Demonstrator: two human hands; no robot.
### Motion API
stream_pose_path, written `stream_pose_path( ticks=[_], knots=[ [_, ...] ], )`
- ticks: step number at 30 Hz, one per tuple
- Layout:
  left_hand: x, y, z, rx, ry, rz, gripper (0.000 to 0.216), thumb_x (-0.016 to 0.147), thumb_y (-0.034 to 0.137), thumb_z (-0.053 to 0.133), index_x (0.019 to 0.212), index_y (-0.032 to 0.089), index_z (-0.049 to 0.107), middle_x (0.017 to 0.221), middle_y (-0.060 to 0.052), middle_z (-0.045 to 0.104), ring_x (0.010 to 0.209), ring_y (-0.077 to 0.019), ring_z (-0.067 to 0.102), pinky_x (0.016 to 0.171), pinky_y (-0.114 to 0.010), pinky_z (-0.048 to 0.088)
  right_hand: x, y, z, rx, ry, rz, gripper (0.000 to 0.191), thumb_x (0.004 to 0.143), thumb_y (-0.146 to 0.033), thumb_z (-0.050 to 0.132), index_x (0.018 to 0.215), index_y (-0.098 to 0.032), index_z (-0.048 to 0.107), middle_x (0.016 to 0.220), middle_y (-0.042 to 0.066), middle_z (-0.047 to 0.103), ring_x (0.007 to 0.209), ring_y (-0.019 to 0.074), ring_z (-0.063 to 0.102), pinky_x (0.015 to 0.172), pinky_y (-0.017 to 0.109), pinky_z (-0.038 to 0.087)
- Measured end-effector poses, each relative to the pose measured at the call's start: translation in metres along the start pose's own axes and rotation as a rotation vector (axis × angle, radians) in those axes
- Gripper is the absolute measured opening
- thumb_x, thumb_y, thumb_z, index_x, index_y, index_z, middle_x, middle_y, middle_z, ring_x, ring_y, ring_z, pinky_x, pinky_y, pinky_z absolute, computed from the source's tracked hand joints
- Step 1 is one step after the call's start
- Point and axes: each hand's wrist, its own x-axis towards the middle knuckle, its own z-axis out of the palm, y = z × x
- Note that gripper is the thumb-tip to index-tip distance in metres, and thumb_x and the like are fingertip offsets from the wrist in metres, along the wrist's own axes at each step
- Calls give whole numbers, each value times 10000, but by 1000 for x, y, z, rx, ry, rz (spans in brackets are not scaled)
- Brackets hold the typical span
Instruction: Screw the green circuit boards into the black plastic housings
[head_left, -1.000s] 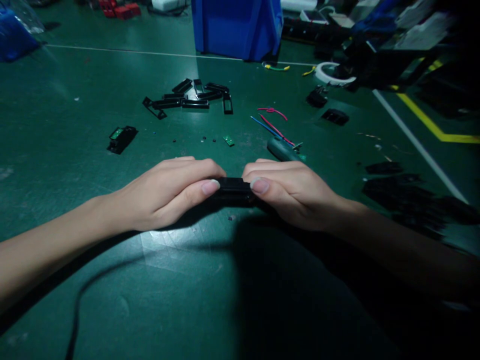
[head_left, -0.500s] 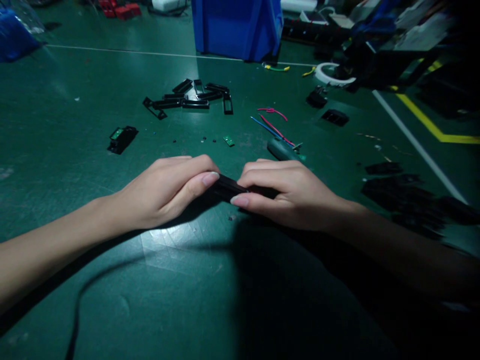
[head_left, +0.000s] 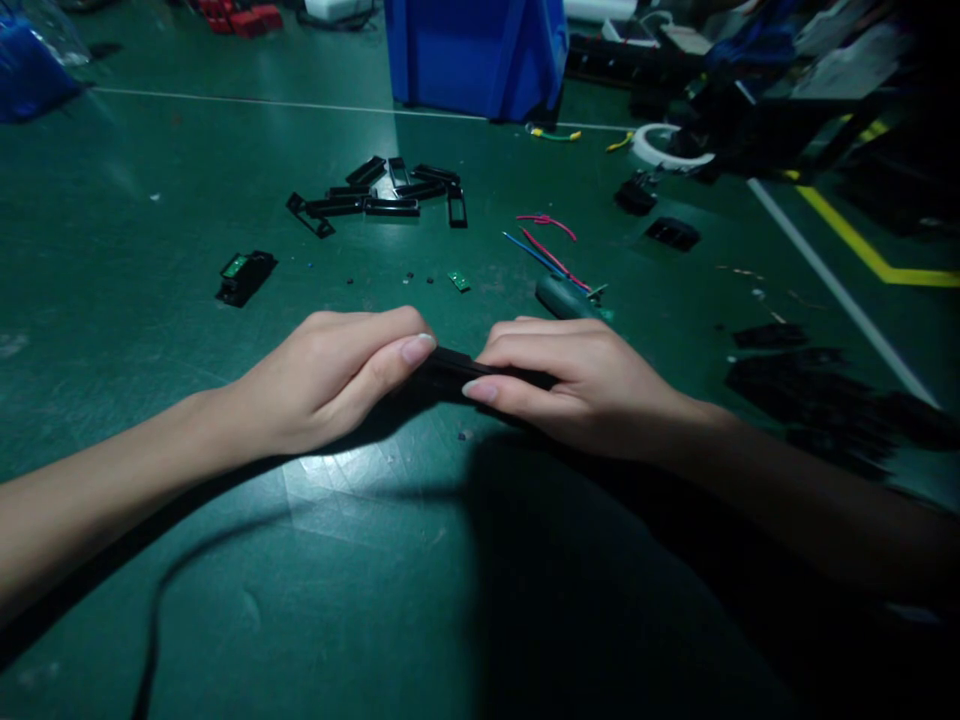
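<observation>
Between my two hands is a dark, narrow black plastic part, low over the green work surface. My left hand is closed on its left end, thumb along the near side. Closed on the right end is my right hand, with thumb and forefinger pinching it. Both palms hide much of the part, so its full shape cannot be made out. Just beyond the hands lie a small green circuit board and a dark green cylinder with red and blue wires.
Several black rectangular frames lie in a loose group farther back. A black housing with a green board sits at left. Behind stands a blue bin. Black parts are heaped at right, near a white ring.
The black part has turned slightly in my hands, and a reddish bit beside my right thumb no longer shows. Both hands stay in nearly the same place.
</observation>
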Motion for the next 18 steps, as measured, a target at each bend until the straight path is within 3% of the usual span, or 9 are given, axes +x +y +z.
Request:
stream_pose_path(
  ticks=[9,18],
  knots=[
    [1,9,1,-228,-5,-104,468,1139,398,343,885,182,672,698,22,642,625,-103,600,631,-233,455,-1,-2,-3,136,-3,-11,338,1067,-445,562,936,-168,704,881,5,646,838,111,611,781,235,425],
    [-3,29,13,-324,83,-264,515,1139,410,354,754,187,614,700,8,634,651,-121,572,674,-260,469,2,-29,8,348,104,197,502,1137,-427,330,838,-211,672,821,21,660,796,146,604,783,303,466]
  ],
)
